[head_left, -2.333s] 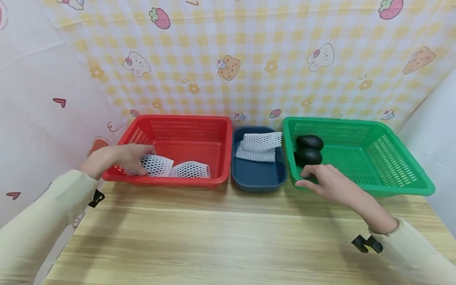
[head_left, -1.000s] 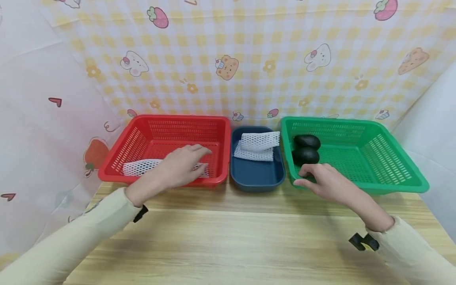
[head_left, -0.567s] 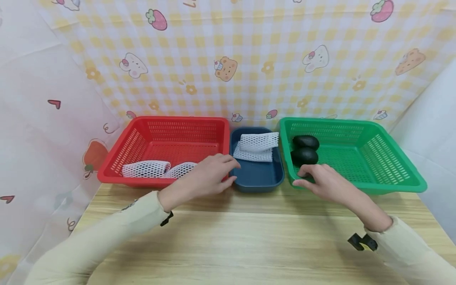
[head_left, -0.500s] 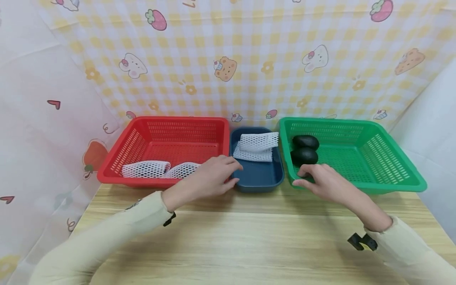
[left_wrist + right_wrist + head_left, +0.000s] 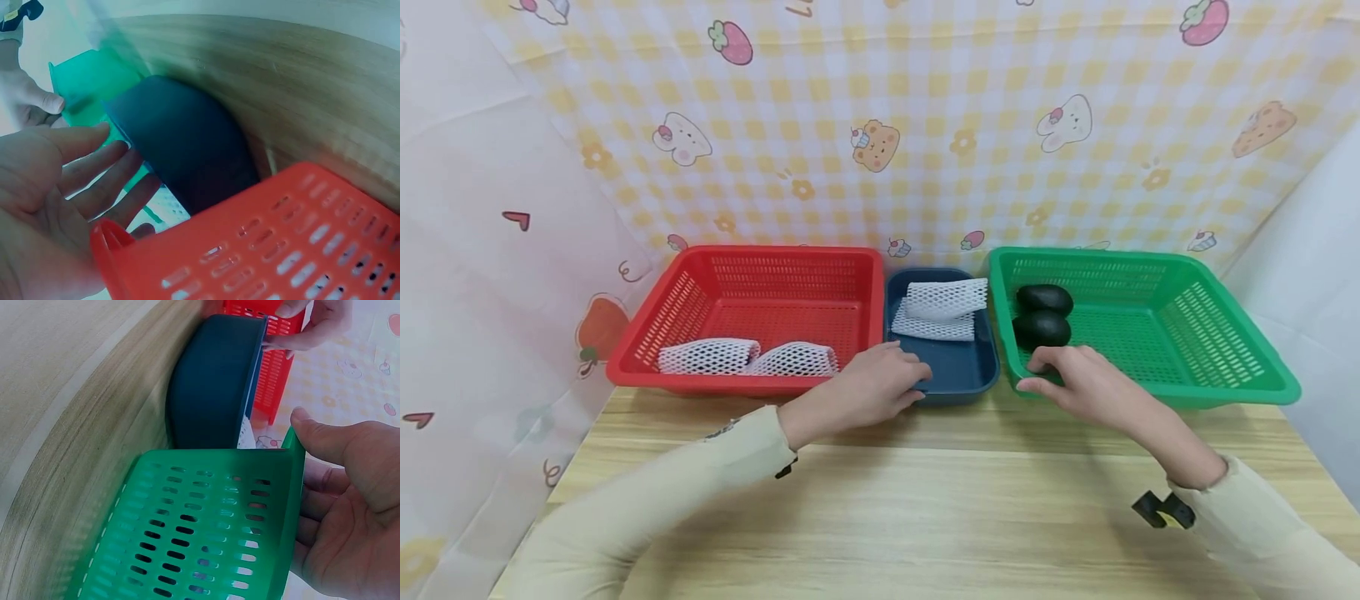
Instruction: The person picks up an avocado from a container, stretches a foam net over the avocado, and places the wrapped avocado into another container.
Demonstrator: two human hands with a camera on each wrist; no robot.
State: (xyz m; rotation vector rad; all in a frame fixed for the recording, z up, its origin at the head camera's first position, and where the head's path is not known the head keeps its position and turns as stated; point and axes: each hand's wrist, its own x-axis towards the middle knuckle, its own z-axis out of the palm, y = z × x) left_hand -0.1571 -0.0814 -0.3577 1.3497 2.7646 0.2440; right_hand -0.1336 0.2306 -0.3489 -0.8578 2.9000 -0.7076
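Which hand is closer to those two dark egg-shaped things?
The right hand. It's on the near rim of the green basket, just in front of the dark things; the left hand is over by the blue tray, farther away.

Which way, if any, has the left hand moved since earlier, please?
Yes, the left hand moved right: from the left end of the red basket to the blue tray.

The tub [image 5: 943, 362] stands on the table [image 5: 925, 500] between left basket [image 5: 786, 321] and right basket [image 5: 1138, 342]. Two netted items [image 5: 707, 356] lie at the left basket's near side; far in the tub, one net [image 5: 946, 297] on another. Two fruits [image 5: 1042, 329] lie left in the right basket. Left hand [image 5: 876, 385] at the tub's near-left corner, perhaps touching; right hand [image 5: 1086, 385] at the right basket's.
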